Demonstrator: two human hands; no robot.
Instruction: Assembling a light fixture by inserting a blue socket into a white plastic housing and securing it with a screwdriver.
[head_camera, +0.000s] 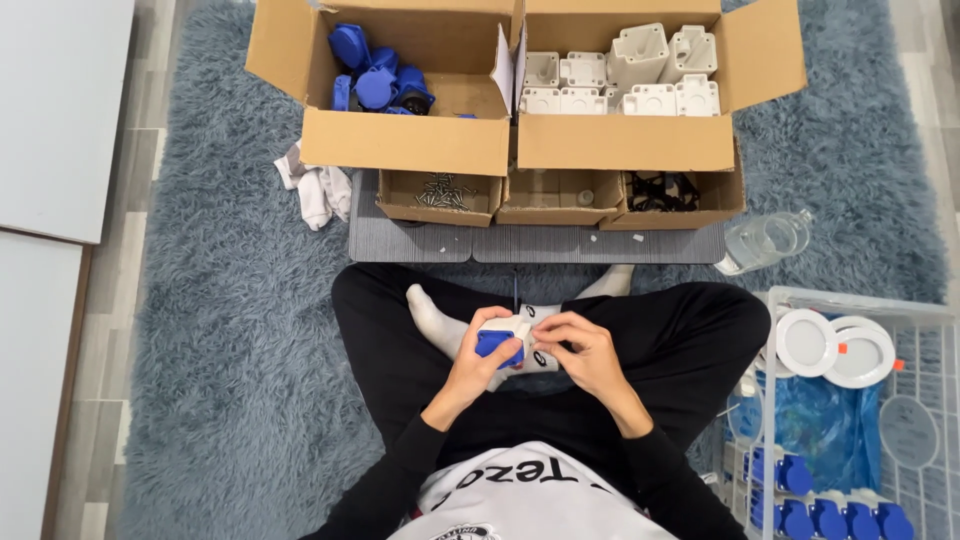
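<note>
Blue-and-white socket part (503, 340) sits clamped in your left hand (470, 370) over your lap; keep that grip firm while your right hand (585, 352) pinches its white edge, thumb steady.

Two big brown cardboard boxes are parked side by side at the top of the rug, flaps open: the left box (400, 140) and the right box (625, 140). Three small open trays are lined up just in front: left tray (437, 208), middle tray (558, 212), right tray (675, 215).
</note>
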